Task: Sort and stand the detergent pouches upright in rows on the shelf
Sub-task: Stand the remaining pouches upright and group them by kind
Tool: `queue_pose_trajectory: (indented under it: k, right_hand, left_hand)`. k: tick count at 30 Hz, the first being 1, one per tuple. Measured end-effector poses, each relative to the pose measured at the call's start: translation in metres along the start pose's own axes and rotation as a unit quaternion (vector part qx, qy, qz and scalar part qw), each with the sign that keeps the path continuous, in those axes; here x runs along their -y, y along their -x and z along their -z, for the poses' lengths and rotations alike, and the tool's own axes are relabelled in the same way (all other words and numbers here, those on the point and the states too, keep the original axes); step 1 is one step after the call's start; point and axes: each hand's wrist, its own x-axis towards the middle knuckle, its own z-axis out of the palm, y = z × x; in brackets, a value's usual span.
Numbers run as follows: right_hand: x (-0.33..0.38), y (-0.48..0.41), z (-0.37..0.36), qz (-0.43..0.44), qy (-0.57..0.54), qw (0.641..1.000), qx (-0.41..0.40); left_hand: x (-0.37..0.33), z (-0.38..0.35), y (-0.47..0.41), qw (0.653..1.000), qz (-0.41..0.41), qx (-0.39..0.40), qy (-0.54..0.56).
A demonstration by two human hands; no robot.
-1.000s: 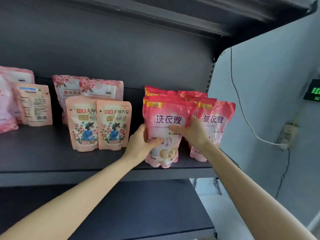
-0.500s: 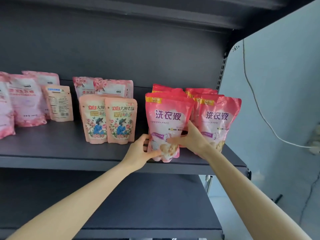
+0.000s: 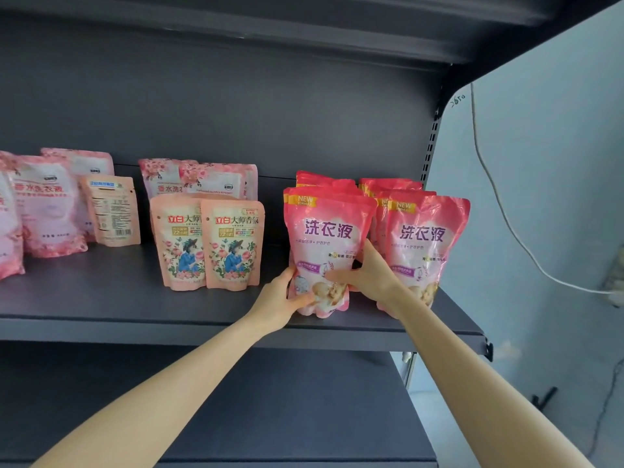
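Pink film front pouch: you hold it low, from both sides. Your left hand curls round the lower left edge with the thumb on the face. Your right hand grips the right edge, with its fingers laid across the lower print. Both sets of fingers are closed on this pouch.

Its base rests on the shelf directly below your fingers, close to the front lip. This low two-sided grip probably serves to square the soft base and keep the pouch upright, level with the matching pouch just right of your right fingers. More red-topped pouches stand behind your fingers. Peach pouches stand left of your left fingers, apart.

Compared with one second ago, your right hand sits lower on the face, moved from under the title to the bottom print. The left grip looks unchanged.
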Motion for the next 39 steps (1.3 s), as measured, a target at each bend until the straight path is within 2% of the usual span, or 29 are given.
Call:
queue_pose_trajectory:
  k: [24, 33, 39]
  right_hand:
    - [0.009, 0.007, 0.003, -0.03, 0.035, 0.998, 0.041]
    - [0.021, 0.02, 0.002, -0.052, 0.173, 0.983, 0.0]
    - [0.034, 0.031, 0.008, -0.043, 0.299, 0.953, 0.006]
  left_hand:
    - [-0.018, -0.003, 0.012, 0.996, 0.006, -0.043, -0.081]
    - [-0.023, 0.008, 0.015, 0.993, 0.029, 0.014, -0.117]
    - [-0.039, 0.017, 0.019, 0.972, 0.023, 0.038, -0.231]
